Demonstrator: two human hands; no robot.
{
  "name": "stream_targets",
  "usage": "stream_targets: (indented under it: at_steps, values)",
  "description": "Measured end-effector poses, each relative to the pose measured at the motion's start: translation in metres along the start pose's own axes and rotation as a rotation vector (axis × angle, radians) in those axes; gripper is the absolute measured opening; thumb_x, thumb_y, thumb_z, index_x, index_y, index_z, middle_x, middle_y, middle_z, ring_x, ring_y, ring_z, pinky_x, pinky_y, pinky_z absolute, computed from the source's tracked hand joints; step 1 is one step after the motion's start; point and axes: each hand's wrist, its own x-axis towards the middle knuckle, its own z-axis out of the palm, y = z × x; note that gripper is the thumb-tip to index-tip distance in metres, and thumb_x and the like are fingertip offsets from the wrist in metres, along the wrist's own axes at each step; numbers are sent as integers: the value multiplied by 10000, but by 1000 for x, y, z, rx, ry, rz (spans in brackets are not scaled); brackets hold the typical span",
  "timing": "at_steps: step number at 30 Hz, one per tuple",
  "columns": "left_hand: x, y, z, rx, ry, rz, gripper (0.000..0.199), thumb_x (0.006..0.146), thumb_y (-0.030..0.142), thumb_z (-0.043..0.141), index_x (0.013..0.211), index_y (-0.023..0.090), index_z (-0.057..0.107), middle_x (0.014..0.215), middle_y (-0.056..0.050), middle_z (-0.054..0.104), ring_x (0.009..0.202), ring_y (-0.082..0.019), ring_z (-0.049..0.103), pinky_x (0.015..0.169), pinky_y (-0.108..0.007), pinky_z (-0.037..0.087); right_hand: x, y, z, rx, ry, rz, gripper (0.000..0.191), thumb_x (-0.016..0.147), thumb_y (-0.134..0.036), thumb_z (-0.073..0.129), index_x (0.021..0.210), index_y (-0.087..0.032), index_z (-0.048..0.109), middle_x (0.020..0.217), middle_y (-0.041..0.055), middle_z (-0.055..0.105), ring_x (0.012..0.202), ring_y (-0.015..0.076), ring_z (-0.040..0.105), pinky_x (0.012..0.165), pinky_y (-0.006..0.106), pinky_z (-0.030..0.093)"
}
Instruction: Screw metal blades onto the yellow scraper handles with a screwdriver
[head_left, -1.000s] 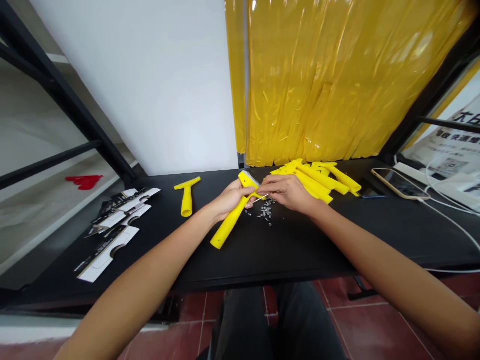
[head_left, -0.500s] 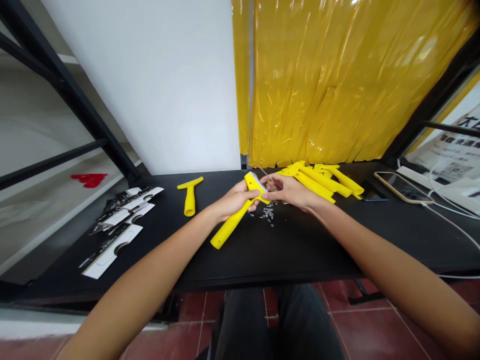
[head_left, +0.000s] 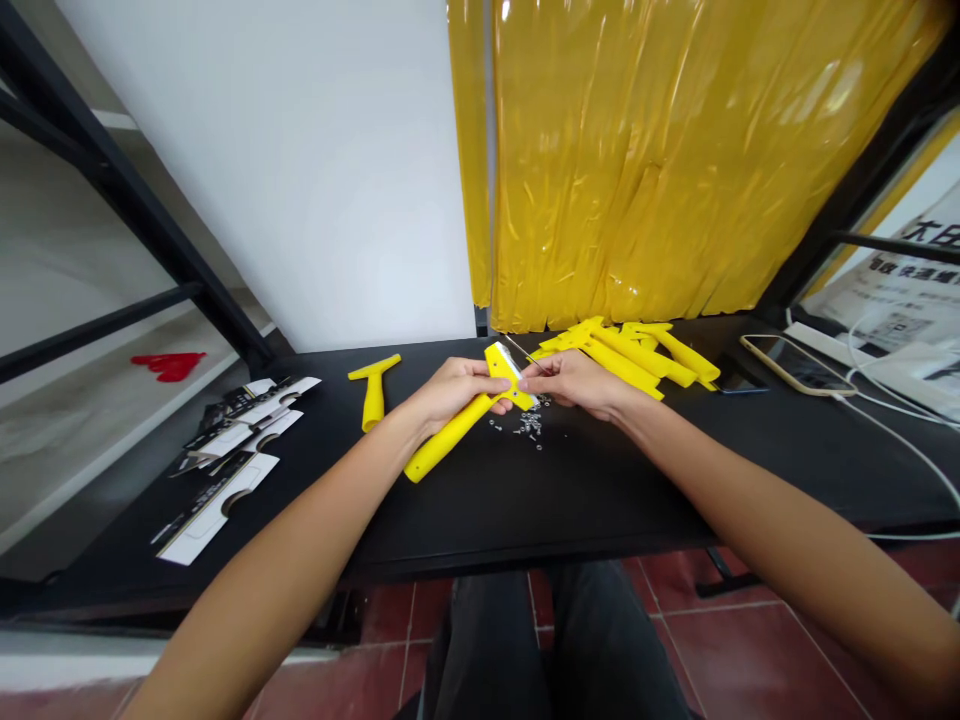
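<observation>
The left hand (head_left: 456, 391) was closed around the head of a yellow plastic scraper (head_left: 450, 450), whose handle ran toward seven o'clock over a black tabletop (head_left: 600, 490). The right hand (head_left: 577, 385) had its thumb and fingertips pressed together, pinching a thin metal rod (head_left: 517, 349) beside the scraper's head. Loose screws (head_left: 531, 425) lay just below the hands at six o'clock; farther off, a heap of yellow scrapers (head_left: 630, 360) sat at one o'clock.
</observation>
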Motion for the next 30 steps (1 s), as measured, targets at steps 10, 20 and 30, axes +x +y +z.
stream_targets:
  at_steps: [10, 20, 30]
  values:
    - [-19, -15, 32, 1387, 407, 771, 372, 938, 294, 588, 1287, 168, 608, 1285, -135, 639, 1218, -289, 580, 881, -394, 561, 7, 5, 0, 262, 136, 82, 196, 704, -274, 812, 745, -167, 653, 439, -109, 326, 384, 34, 169, 395, 253, 71]
    - [-9, -23, 27, 1719, 390, 964, 251, 1005, 115, 461, 1169, 89, 648, 1119, -126, 715, 1103, -241, 627, 815, -342, 554, 7, 5, 4, 506, 111, 139, 283, 686, -191, 812, 665, -176, 530, 532, -100, 375, 419, 19, 162, 359, 198, 86]
    - [-8, -3, -1, 1116, 646, 818, 136, 936, 226, 615, 1004, 183, 724, 1005, -70, 751, 929, -202, 680, 824, -340, 529, 4, 3, -35, -343, 54, -221, 288, 772, -476, 769, 847, -198, 768, 736, 24, 707, 609, 118, 564, 547, 232, 430]
